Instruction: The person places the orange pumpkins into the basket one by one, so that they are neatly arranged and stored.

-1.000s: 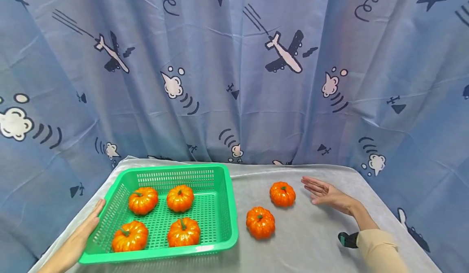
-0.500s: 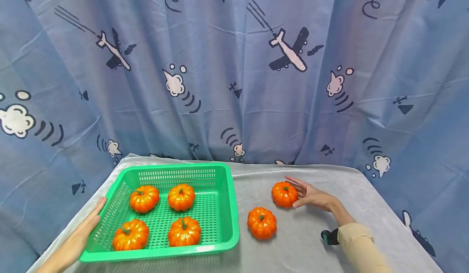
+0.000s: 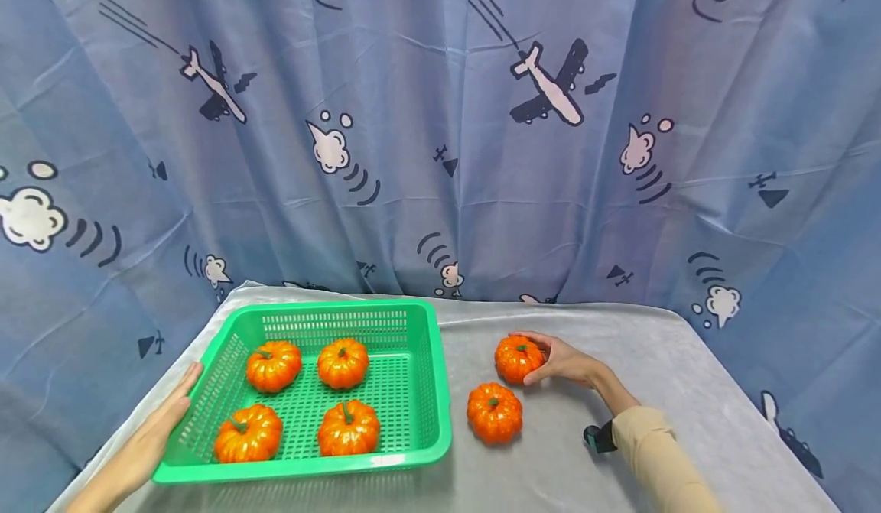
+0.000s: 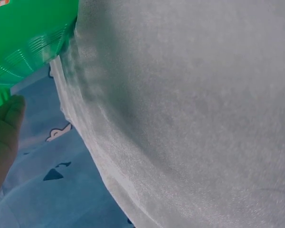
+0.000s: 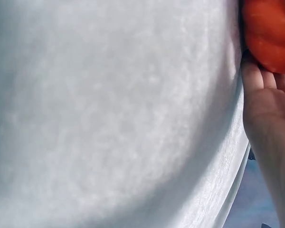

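Observation:
My right hand (image 3: 566,363) grips a small orange pumpkin (image 3: 518,361), its thumb at the front and its fingers around the far side. In the right wrist view the same pumpkin (image 5: 270,35) sits against the fingers. A second pumpkin (image 3: 494,413) lies nearby on the grey cloth, closer to the front. My left hand (image 3: 153,435) rests with extended fingers along the left side of a green plastic basket (image 3: 440,391). Several more pumpkins, such as one at the back (image 3: 343,363), stand inside the basket. The left wrist view shows fingertips (image 4: 15,105) right at the basket wall (image 4: 33,52).
A grey cloth (image 3: 551,452) covers the table. Behind its far edge hangs a blue curtain (image 3: 399,115) printed with planes and stars. A black band with a small device (image 3: 600,438) is on the right wrist.
My right hand has come in from the right and taken hold of the farther pumpkin, which has shifted a little left. The left hand stays at the basket.

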Available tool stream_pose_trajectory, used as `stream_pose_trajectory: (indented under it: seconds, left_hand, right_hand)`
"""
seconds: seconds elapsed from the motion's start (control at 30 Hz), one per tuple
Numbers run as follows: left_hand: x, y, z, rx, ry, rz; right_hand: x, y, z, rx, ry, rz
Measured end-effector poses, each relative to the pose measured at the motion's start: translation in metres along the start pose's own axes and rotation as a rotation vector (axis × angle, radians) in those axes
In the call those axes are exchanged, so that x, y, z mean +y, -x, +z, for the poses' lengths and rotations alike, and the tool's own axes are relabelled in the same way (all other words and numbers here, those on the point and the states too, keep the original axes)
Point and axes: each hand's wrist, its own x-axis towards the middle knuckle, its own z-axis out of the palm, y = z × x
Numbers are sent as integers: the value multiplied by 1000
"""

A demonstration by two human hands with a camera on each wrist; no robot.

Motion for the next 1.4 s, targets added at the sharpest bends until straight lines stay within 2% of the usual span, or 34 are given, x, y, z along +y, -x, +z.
stream_pose_trajectory:
  seconds: [0.13,0.27,0.43,0.63,0.77,1.03,1.27,1.4]
  left_hand:
    - [-1,2,0,1,3,-2]
    - [0,4,-1,19,0,31]
    - [4,-3,-3,10,8,32]
    - [9,-11,-3,-32,58,-26]
    - [10,-8,-2,-33,81,-48]
    - [9,-1,-3,-16,84,-52]
    - [9,-1,-3,0,69,-35]
    - [10,-2,-2,2,60,-26]
  right_hand:
    - [-5,5,-1,82,23,18]
    - [-17,13,-11,153,47,40]
    - [-44,26,-31,210,89,64]
    - [-82,29,-45,284,156,68]
    - [-105,15,-42,308,176,39]
    - [-152,-27,-21,289,168,-12]
    - [-181,-61,10,230,140,-106]
    - [-194,-77,33,203,155,-131]
